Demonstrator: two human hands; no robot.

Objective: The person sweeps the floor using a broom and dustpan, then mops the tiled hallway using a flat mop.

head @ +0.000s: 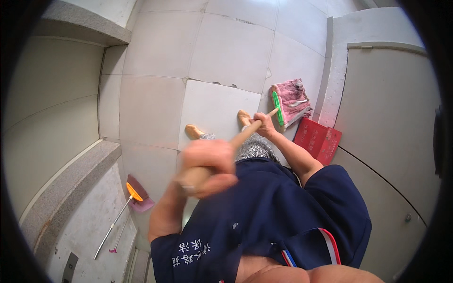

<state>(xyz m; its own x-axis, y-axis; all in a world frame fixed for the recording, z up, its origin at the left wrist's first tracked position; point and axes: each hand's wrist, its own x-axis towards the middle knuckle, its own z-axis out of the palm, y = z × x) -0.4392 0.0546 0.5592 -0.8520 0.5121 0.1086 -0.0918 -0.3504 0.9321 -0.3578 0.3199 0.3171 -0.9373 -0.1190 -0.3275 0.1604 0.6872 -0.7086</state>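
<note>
My left hand (208, 168) is closed around the upper end of a wooden mop handle (244, 136), close to the camera and blurred by motion. Lower on the same handle, nearer the mop head, my right hand (264, 124) grips it. The handle slants down to a green plastic clamp (278, 109). From that clamp a pink cloth mop head (292, 99) with grey, dirty-looking patches spreads over the floor tiles beside the right wall. Its lower edge lies close to a red box.
The red box (311, 139) bearing writing stands against the right wall by a grey door (385, 116). At left, a broom (135, 192) with an orange fitting and a pink dustpan (143, 205) lean near the wall. A stone ledge (76, 177) borders the left doorway.
</note>
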